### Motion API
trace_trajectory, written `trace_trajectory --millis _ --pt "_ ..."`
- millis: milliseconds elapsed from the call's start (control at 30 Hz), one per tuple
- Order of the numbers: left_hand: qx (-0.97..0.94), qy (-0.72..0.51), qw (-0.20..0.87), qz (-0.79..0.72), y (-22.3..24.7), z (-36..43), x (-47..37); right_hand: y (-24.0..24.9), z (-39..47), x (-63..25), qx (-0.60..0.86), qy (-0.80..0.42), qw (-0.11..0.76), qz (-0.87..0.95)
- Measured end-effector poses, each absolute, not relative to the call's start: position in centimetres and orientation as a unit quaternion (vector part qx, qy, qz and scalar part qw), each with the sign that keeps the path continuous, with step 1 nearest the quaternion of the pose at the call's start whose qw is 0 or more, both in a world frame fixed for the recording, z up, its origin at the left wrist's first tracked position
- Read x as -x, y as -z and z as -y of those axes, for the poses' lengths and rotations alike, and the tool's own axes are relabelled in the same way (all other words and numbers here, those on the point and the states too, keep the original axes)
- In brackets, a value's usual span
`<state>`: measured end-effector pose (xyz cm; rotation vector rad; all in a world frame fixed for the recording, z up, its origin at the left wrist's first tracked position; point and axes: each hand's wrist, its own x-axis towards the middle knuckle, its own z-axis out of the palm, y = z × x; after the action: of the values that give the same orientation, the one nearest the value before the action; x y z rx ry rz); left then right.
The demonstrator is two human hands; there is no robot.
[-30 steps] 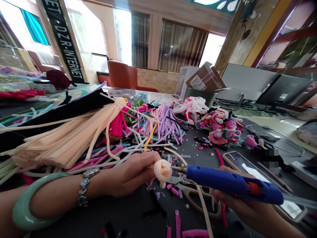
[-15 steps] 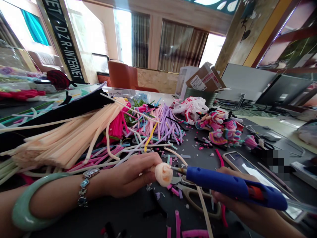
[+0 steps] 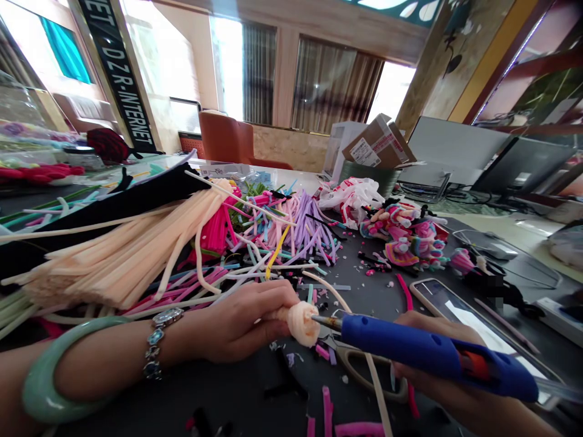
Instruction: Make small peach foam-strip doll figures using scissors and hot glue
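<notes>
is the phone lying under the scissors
No, the phone lies to the right of the scissors, beyond the right hand.

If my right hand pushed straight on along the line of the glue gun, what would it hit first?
The gun's metal tip would lead into the peach coil held in the left hand. It looks already at the coil's edge, though depth leaves actual contact unclear.

The single head view looks forward and slightly down from the wearer's eye level, across the cluttered table (image 3: 246,388). Both hands are close; curtained windows (image 3: 337,85) stand far behind.
</notes>
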<state>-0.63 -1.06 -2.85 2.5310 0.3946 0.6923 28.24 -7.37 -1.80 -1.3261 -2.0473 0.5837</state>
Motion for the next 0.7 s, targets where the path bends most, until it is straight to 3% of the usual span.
trace_trajectory --millis 367,700 --pt "-0.922 -0.256 0.242 -0.163 2.9 1.1 0.8 1.6 7.4 -28.1 0.513 -0.232 0.323 0.761" --pt "-0.926 -0.232 0.18 -0.235 2.9 1.0 0.7 3.3 6.4 -28.6 0.562 -0.356 0.454 0.593"
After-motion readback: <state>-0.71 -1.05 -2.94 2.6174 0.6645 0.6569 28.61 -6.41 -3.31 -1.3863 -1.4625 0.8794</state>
